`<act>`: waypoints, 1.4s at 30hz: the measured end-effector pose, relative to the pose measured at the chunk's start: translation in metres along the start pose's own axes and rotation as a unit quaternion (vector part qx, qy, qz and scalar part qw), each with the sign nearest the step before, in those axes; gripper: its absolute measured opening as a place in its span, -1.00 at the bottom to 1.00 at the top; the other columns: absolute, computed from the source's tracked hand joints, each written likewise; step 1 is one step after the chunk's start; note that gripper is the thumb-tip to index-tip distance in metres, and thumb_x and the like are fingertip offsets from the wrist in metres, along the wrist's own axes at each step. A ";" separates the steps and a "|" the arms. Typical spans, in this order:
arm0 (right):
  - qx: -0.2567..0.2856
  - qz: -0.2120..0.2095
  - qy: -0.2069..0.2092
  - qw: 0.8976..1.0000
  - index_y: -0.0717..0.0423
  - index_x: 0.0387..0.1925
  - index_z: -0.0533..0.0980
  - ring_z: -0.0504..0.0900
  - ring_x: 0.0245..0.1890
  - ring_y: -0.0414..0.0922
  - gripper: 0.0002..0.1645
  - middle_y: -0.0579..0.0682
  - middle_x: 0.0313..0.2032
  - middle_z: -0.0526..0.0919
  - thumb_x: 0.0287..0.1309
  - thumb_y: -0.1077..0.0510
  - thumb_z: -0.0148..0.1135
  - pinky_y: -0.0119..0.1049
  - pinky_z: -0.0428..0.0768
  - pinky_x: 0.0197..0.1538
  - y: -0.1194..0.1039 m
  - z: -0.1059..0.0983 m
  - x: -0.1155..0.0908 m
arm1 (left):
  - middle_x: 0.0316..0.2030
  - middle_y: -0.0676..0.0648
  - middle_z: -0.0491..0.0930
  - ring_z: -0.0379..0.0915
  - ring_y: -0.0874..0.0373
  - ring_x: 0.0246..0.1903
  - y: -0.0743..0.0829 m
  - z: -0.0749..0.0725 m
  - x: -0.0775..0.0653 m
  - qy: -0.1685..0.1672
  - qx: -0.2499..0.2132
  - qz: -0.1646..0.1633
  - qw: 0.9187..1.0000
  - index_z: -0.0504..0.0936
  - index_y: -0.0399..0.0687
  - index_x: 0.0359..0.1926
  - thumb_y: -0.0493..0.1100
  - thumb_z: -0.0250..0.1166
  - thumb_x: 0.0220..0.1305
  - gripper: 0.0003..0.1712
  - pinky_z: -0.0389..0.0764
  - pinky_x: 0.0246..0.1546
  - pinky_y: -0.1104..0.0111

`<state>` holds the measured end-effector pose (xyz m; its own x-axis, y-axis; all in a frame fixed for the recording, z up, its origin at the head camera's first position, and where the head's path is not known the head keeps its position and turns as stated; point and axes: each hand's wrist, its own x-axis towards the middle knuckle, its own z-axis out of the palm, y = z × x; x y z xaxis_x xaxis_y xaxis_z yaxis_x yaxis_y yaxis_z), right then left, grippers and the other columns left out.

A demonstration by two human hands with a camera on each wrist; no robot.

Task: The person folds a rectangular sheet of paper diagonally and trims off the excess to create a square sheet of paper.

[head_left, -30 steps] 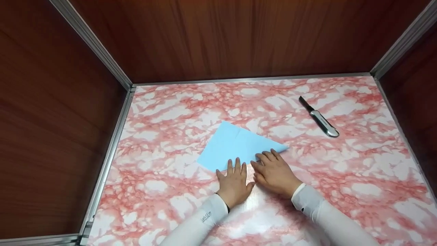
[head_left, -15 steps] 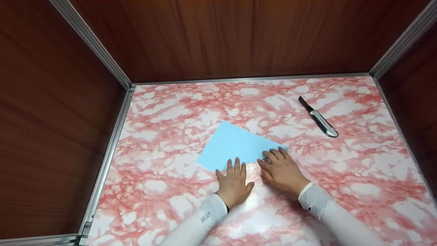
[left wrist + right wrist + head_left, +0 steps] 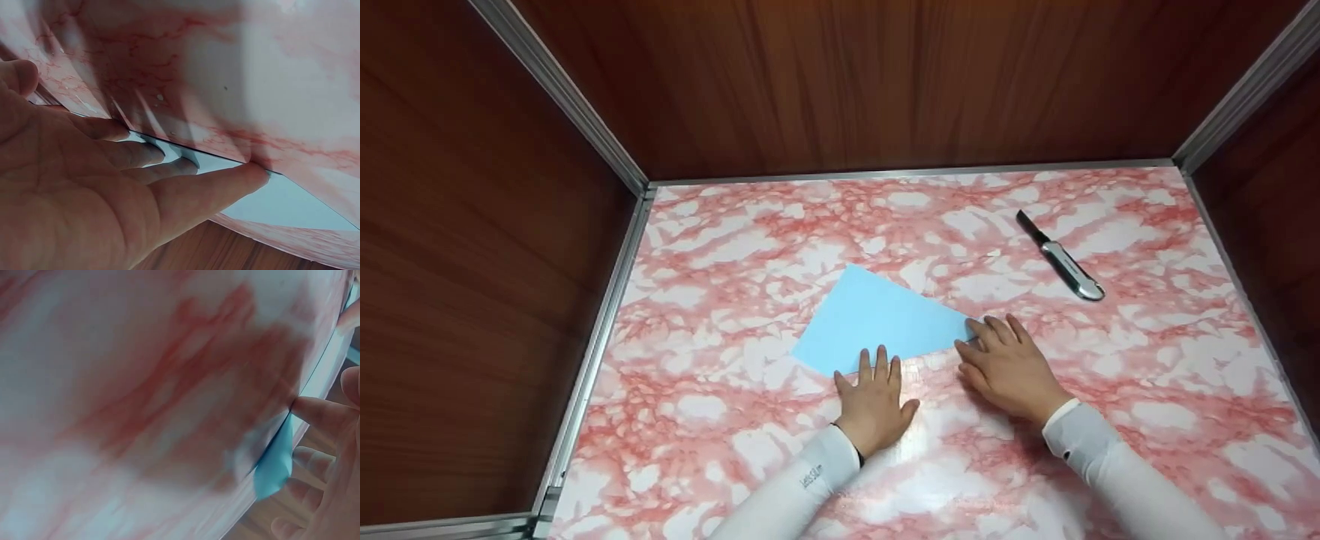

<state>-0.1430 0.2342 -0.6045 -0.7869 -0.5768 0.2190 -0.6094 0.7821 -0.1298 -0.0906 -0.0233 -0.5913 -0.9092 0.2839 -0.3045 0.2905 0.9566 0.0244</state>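
Note:
A sheet of light blue paper [image 3: 877, 319], folded to a kite-like shape, lies flat on the table in the head view. My left hand [image 3: 877, 412] rests with spread, straight fingers on its near edge; the left wrist view shows those fingertips on the paper [image 3: 292, 205]. Over the paper's pointed right corner lies my right hand [image 3: 1009, 367], its fingertips touching the edge there and hiding the tip. In the right wrist view the fingers [image 3: 320, 417] of that hand press along the paper's edge, and the blue corner [image 3: 274, 469] shows beside them, slightly raised.
A utility knife [image 3: 1069, 266] with a black blade and a silver-and-dark handle lies at the table's back right. The table [image 3: 720, 300] has a red and white marbled top. Brown wood panels [image 3: 840, 90] with metal edging stand behind and at both sides.
My right hand has slid to the right along the paper's near edge, from near its middle to the pointed corner. The left hand, the paper and the knife stay where they were.

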 end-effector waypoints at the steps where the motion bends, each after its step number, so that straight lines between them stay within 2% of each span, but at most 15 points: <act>1: 0.000 0.004 0.002 1.000 0.03 0.15 0.68 0.32 0.35 0.29 -0.55 0.23 0.34 0.45 0.40 -0.09 0.21 0.32 0.09 0.42 0.003 -0.001 -0.002 | 0.62 -0.17 -0.10 -0.18 -0.22 0.56 0.000 0.000 0.000 0.000 -0.001 0.001 1.000 0.03 0.02 0.65 0.45 -0.21 0.52 -0.08 0.25 0.21 -0.42; 14: -0.003 0.055 0.007 0.998 0.06 0.22 0.64 0.26 0.38 0.35 -0.51 0.28 0.36 0.42 0.40 -0.07 0.20 0.35 0.06 0.39 0.040 -0.012 -0.024 | 0.62 -0.17 -0.12 -0.19 -0.21 0.57 -0.001 -0.001 0.000 -0.004 -0.002 0.004 1.000 0.00 0.02 0.65 0.44 -0.22 0.53 -0.08 0.25 0.23 -0.40; 21: 0.030 0.089 -0.012 0.995 0.11 0.29 0.58 0.23 0.39 0.36 -0.47 0.28 0.39 0.38 0.45 -0.05 0.14 0.36 0.04 0.40 0.044 -0.016 -0.028 | 0.62 -0.18 -0.11 -0.18 -0.22 0.56 -0.001 -0.001 0.001 0.001 -0.001 0.004 1.000 0.00 0.01 0.65 0.44 -0.22 0.53 -0.08 0.24 0.23 -0.41; 27: 0.037 0.134 0.010 0.990 0.27 0.36 0.46 0.24 0.35 0.35 -0.41 0.32 0.36 0.40 0.40 0.08 0.11 0.29 0.11 0.38 0.045 -0.015 -0.031 | 0.62 -0.18 -0.11 -0.18 -0.23 0.56 -0.001 -0.001 0.000 -0.001 -0.001 0.003 1.000 0.01 0.01 0.65 0.45 -0.22 0.52 -0.06 0.24 0.23 -0.41; 33: 0.044 0.097 0.010 0.994 0.25 0.37 0.46 0.25 0.36 0.34 -0.40 0.30 0.36 0.41 0.36 0.13 0.14 0.30 0.14 0.36 0.034 -0.011 -0.029 | 0.62 -0.18 -0.11 -0.19 -0.23 0.56 0.000 0.000 0.000 0.003 -0.003 0.000 1.000 0.01 0.00 0.65 0.46 -0.20 0.51 -0.05 0.23 0.23 -0.42; 38: 0.046 0.050 -0.007 0.998 0.13 0.39 0.48 0.27 0.38 0.30 -0.41 0.24 0.39 0.40 0.37 0.11 0.16 0.27 0.16 0.38 0.019 -0.008 -0.020 | 0.61 -0.19 -0.11 -0.19 -0.23 0.56 0.000 0.000 0.000 0.003 -0.002 0.001 1.000 0.01 -0.01 0.65 0.46 -0.20 0.50 -0.04 0.22 0.23 -0.42; 42: 0.038 0.035 -0.029 0.998 0.06 0.38 0.50 0.29 0.38 0.28 -0.44 0.21 0.40 0.41 0.39 0.07 0.15 0.27 0.17 0.39 0.010 -0.005 -0.016 | 0.62 -0.18 -0.11 -0.18 -0.23 0.56 0.001 0.001 0.000 0.001 0.003 -0.002 1.000 0.02 0.00 0.65 0.48 -0.20 0.49 -0.04 0.23 0.22 -0.42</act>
<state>-0.1362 0.2521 -0.6045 -0.8308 -0.5357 0.1513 -0.5566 0.8021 -0.2165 -0.0903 -0.0222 -0.5925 -0.9108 0.2810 -0.3025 0.2894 0.9570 0.0177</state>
